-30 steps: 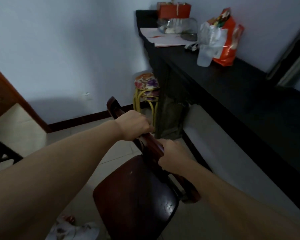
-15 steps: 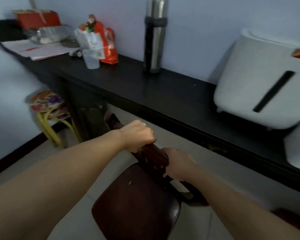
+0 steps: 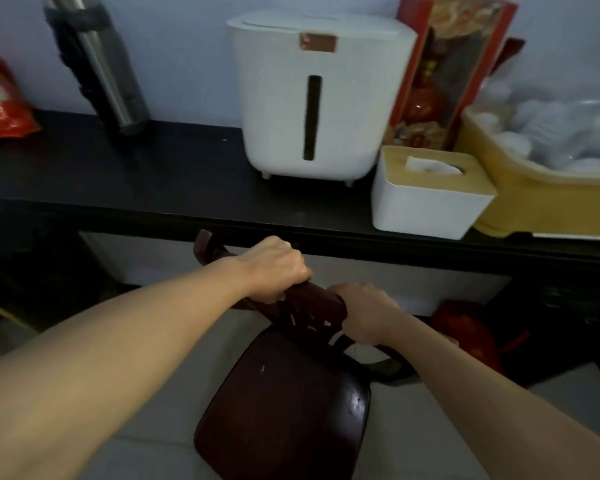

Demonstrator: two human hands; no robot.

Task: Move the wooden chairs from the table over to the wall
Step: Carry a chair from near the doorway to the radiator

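Observation:
A dark wooden chair (image 3: 284, 410) with a glossy round-cornered seat stands on the pale tiled floor right in front of me, its back towards a long black side table. My left hand (image 3: 274, 268) grips the chair's curved top rail near its left end. My right hand (image 3: 368, 317) grips the same rail further right and lower. The rail's right end is hidden behind my right wrist. The chair's legs are out of sight below the seat.
The black side table (image 3: 153, 178) runs along the light wall (image 3: 187, 64) just beyond the chair. On it stand a steel flask (image 3: 97, 64), a white bin-like container (image 3: 319, 95), a tissue box (image 3: 430, 192), a red gift box (image 3: 444, 71) and a yellow tray of white cups (image 3: 541, 161). A red object (image 3: 465, 330) lies under the table.
The view has swung right along the side table: stools and papers left the frame, the white container and tissue box came in. Both hands keep their hold on the chair's rail.

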